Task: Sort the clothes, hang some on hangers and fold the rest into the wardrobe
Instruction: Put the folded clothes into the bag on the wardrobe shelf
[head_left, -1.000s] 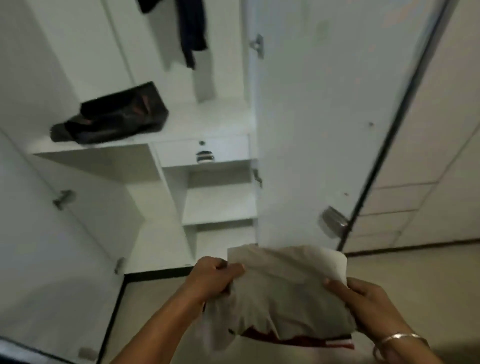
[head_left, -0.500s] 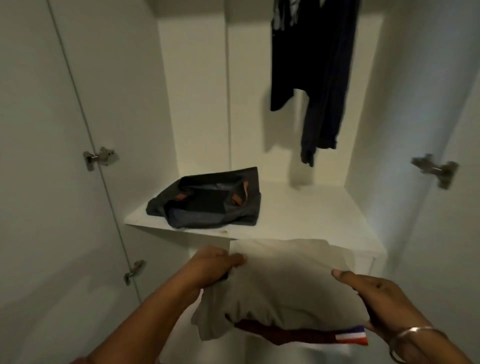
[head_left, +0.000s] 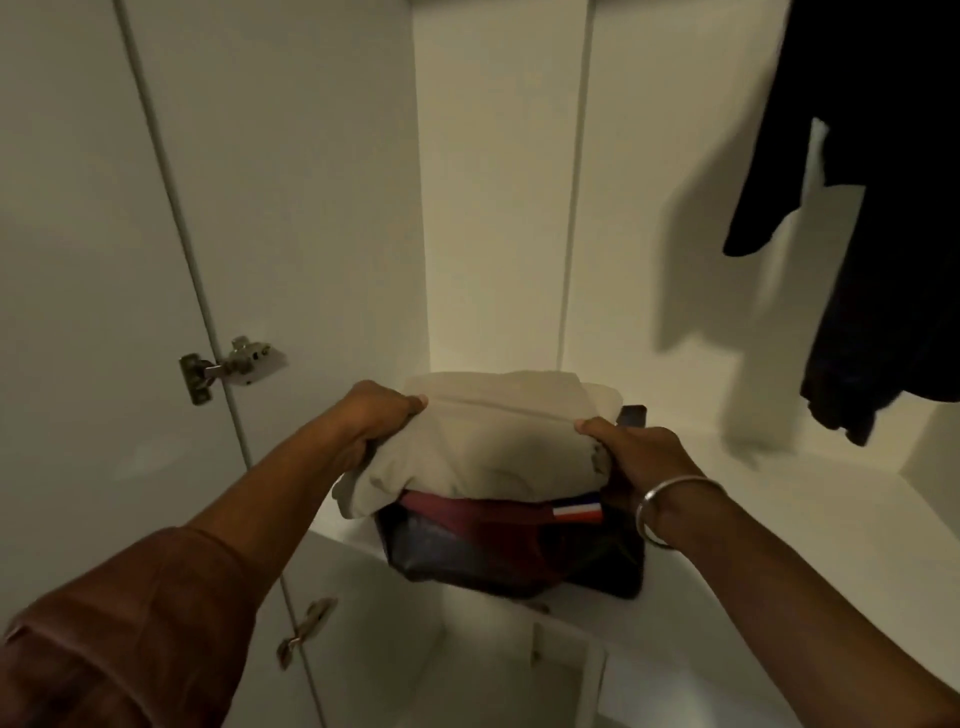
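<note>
Wide bare stretch of white wardrobe shelf (head_left: 769, 499) to the right, under the dark hanging garment (head_left: 883, 208), while the left side is tight against the white side wall (head_left: 322, 208) and its metal door hinge (head_left: 228, 366). The folded beige garment with maroon trim (head_left: 498, 441) sits atop the dark folded clothes (head_left: 519, 556) at the shelf's front edge. Both arms reach forward: left hand (head_left: 376, 415) clamped on the beige garment's left edge, right hand (head_left: 634, 452), silver bangle (head_left: 670, 506) at the wrist, gripping its right edge.
</note>
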